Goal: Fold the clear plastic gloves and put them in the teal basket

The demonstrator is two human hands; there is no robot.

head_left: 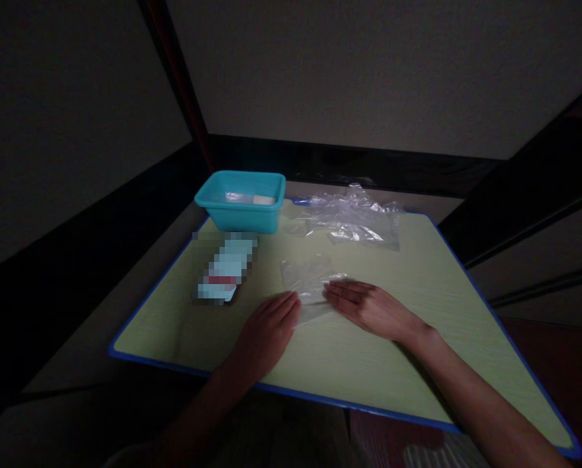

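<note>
A thin clear plastic piece [306, 279], crinkled and shaped like a disposable glove or small bag, lies flat in the middle of the table. My left hand [271, 331] rests at its lower left edge, fingers stretched out and close together, the fingertips touching the plastic. From the right, my right hand [361, 305] lies palm down with straight fingers over the right edge of the same piece. Neither hand appears to grip it. What is under the palms is hidden.
Behind it, a loose heap of clear plastic [354, 218] spreads along the table's back edge. A turquoise basin [244, 214] with some white and clear items inside stands at the back left. In front of that lies a blurred-out phone-like object [227, 270]. The pale table [393, 390] has blue edging.
</note>
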